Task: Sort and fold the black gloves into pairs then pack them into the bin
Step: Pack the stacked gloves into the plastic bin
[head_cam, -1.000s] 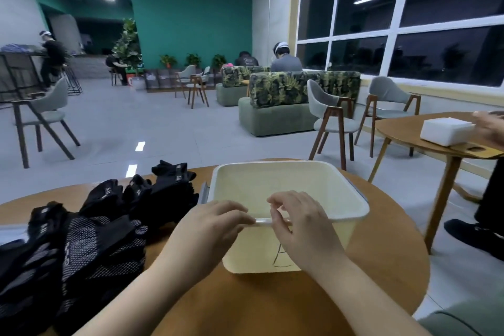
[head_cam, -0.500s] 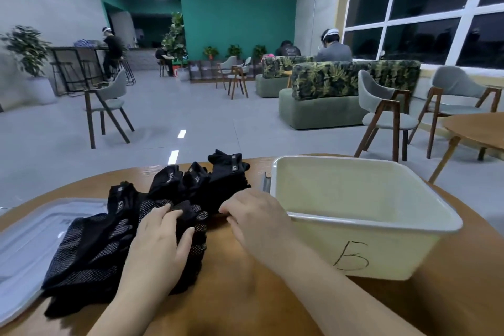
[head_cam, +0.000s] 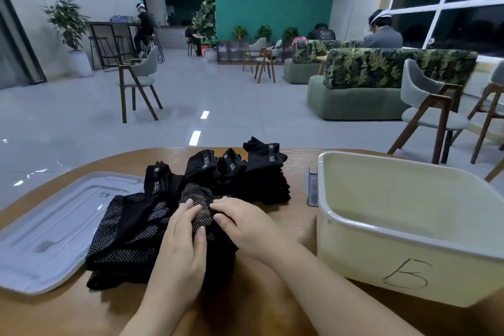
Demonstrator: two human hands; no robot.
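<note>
A loose heap of black gloves with white grip dots (head_cam: 128, 237) lies on the round wooden table (head_cam: 245, 308), in front of me and to the left. Behind the heap stand several more black gloves with small labels (head_cam: 261, 172). My left hand (head_cam: 180, 251) rests on the top dotted glove (head_cam: 200, 211) with its fingers laid over the fabric. Touching that same glove from the right, my right hand (head_cam: 245, 226) pinches its edge between thumb and fingertips. The cream bin (head_cam: 409, 229) marked "B" stands to the right, and nothing shows inside it.
The bin's grey lid (head_cam: 49, 229) lies flat at the table's left edge, partly under the glove heap. Beyond the table are chairs (head_cam: 139, 82), green sofas (head_cam: 362, 84) and several seated people. A chair (head_cam: 428, 114) stands close behind the bin.
Both hands left the bin's near rim and moved left onto the glove heap. They have come together on the top dotted glove. My view turned left, bringing the lid into sight.
</note>
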